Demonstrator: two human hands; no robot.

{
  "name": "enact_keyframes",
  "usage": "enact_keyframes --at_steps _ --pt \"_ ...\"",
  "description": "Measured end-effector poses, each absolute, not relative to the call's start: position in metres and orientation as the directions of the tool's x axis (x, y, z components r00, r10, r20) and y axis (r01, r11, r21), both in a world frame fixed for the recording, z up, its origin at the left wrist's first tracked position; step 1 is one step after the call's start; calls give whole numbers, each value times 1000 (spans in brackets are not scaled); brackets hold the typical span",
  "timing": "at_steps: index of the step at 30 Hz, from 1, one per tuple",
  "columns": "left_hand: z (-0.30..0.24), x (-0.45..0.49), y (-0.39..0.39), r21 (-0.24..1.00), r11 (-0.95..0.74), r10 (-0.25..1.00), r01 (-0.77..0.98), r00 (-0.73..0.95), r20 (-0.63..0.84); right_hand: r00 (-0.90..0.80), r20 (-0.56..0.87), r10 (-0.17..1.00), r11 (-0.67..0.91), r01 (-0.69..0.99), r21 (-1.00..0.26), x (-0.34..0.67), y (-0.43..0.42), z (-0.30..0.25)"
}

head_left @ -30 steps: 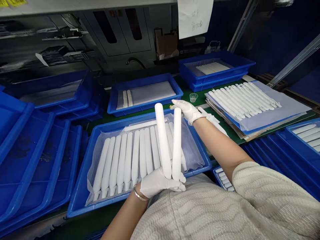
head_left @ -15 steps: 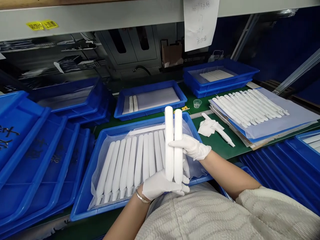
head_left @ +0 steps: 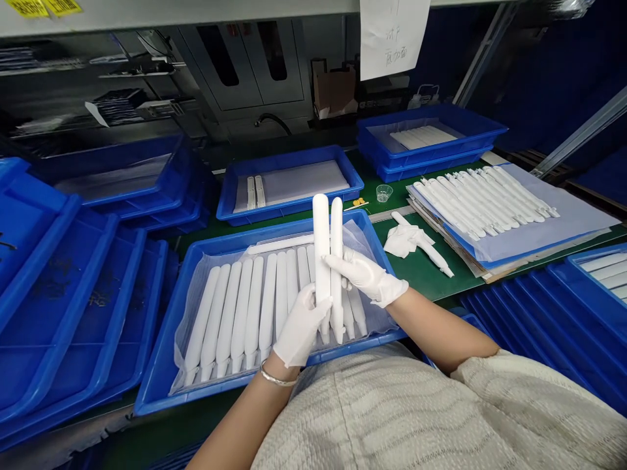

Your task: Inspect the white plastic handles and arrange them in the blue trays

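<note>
Both my hands wear white gloves. Two long white plastic pieces (head_left: pixel 328 235) stand upright side by side over the near blue tray (head_left: pixel 157 365). My left hand (head_left: pixel 300 326) grips them near their lower ends. My right hand (head_left: pixel 365 275) wraps round their middle from the right. Below them a row of several like white pieces (head_left: pixel 245 313) lies in the tray on a clear plastic sheet.
Empty blue trays (head_left: pixel 68 287) are stacked at the left. Further trays stand behind (head_left: pixel 289 183) and at the back right (head_left: pixel 431 140). White pieces lie on a lilac sheet (head_left: pixel 490 196) at the right; a white cloth (head_left: pixel 404 240) and a small clear cup (head_left: pixel 385 192) rest on the green mat.
My right hand came back from the far side of the tray and took hold of the two upright pieces. My left hand slid its grip up slightly; the pieces sank towards the tray.
</note>
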State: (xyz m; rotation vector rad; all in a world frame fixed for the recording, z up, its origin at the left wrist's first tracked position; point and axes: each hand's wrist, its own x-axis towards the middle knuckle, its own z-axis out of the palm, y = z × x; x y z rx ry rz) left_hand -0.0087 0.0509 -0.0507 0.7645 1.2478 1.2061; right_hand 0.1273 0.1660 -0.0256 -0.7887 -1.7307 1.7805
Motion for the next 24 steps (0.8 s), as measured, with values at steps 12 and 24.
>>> enact_keyframes --at_steps 12,24 --pt "-47 -8 49 840 315 926 -442 -50 -374 -689 -213 693 -383 -101 -918 129 174 -33" --pt "-53 -6 39 748 426 899 -508 149 -412 -763 -249 597 -398 -11 -917 127 178 -36"
